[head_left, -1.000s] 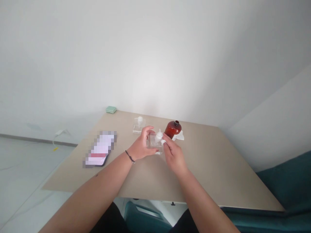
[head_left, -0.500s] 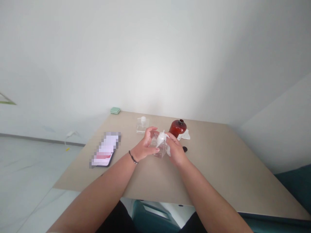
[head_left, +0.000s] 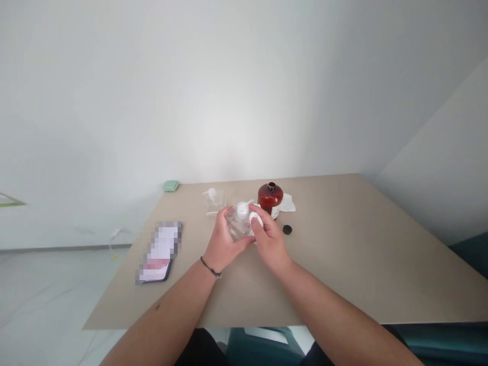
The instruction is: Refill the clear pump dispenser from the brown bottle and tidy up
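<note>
My left hand [head_left: 223,245] is wrapped round a small clear bottle with a white pump top [head_left: 239,221], held just above the table. My right hand [head_left: 270,243] presses a white wad, a tissue or pad [head_left: 256,219], against the bottle's right side with closed fingers. A brown round bottle [head_left: 270,198] with its neck uncapped stands just behind my hands. A small black cap [head_left: 287,229] lies on the table to the right of my right hand.
A second clear pump bottle [head_left: 212,201] stands behind my left hand. White tissue [head_left: 287,204] lies beside the brown bottle. A phone [head_left: 159,252] lies at the left of the beige table [head_left: 362,254]. A green case [head_left: 170,186] sits at the far corner.
The head camera has swung, so the table looks turned. My hands stay together on the clear bottle, and the right hand's white wad has shifted from the pump top to its side.
</note>
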Tool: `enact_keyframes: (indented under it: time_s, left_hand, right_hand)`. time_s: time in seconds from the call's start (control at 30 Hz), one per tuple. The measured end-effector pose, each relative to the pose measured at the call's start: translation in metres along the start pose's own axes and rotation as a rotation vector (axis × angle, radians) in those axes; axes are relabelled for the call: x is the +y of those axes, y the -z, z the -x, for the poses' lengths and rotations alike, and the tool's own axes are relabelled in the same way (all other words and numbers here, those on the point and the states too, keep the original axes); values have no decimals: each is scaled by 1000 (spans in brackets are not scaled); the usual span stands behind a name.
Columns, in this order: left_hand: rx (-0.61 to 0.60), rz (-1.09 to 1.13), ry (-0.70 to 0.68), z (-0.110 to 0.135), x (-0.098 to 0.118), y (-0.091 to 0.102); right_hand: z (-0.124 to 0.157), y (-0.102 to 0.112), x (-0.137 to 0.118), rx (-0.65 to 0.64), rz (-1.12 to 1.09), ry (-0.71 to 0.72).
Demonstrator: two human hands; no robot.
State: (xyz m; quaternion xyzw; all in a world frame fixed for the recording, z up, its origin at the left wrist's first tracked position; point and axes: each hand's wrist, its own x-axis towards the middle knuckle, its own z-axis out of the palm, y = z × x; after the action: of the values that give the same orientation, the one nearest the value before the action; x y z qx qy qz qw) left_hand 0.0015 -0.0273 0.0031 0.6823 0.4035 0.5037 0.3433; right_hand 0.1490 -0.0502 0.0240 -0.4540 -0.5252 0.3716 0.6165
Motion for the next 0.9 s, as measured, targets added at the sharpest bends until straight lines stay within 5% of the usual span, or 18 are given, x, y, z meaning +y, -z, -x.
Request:
enact_keyframes:
  time_s: [0.1, 0.43, 0.7, 0.9]
  left_hand:
    - [58, -67, 11, -1, 1, 1]
    - [-308, 417, -9, -4, -6, 14]
    - [-420, 565, -11, -4, -7, 12]
    - [-197, 187, -161, -13, -15, 19]
  right_hand:
    - [0, -1, 1, -45, -22, -69]
    - [-7, 11, -14, -185, -267, -320]
    - [-6, 8, -13, -184, -394, -414]
    - [-1, 14, -2, -12, -176, -196]
